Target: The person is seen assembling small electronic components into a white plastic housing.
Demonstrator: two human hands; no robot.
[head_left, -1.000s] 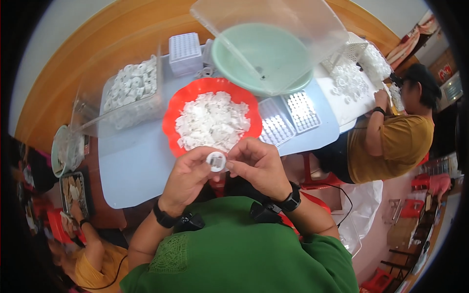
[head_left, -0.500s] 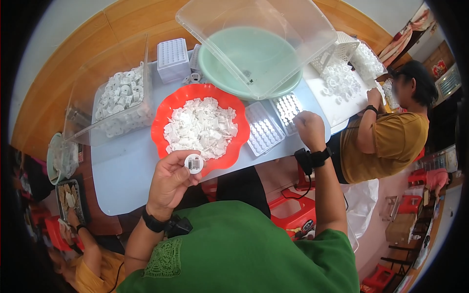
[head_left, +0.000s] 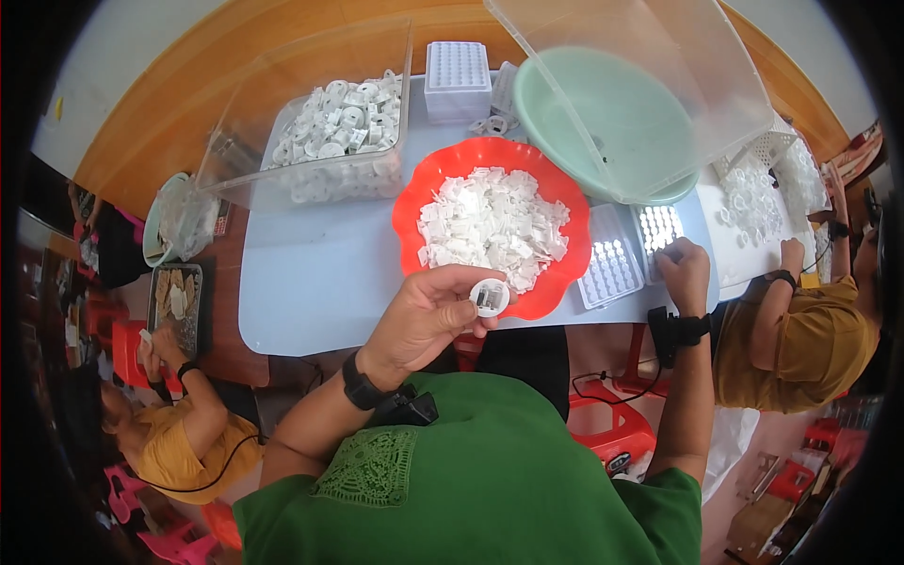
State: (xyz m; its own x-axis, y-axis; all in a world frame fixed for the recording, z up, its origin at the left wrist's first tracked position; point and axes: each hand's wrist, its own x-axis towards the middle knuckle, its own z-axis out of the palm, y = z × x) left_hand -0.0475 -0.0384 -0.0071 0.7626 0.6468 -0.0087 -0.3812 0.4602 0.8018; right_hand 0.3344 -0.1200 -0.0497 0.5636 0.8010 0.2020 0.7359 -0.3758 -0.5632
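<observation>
My left hand (head_left: 426, 318) holds a small round white plastic part (head_left: 489, 298) by its edge, just in front of the red bowl (head_left: 414, 200) heaped with small white flat pieces (head_left: 493, 226). My right hand (head_left: 685, 272) is out to the right, with its fingers down on a white grid tray (head_left: 656, 229) that has several slots. A second grid tray (head_left: 606, 269) lies between that hand and the red bowl. Both wrists wear black bands.
A clear bin (head_left: 325, 132) of round white parts stands at the back left, with a white block tray (head_left: 458, 68) beside it. A green basin (head_left: 603, 122) sits under a clear lid (head_left: 650, 75). One person (head_left: 800, 330) works at the right and another (head_left: 179, 424) sits at the lower left.
My hands were together on the round part; the right hand has let go and reached right to the grid tray. The left hand keeps the part. The view has shifted.
</observation>
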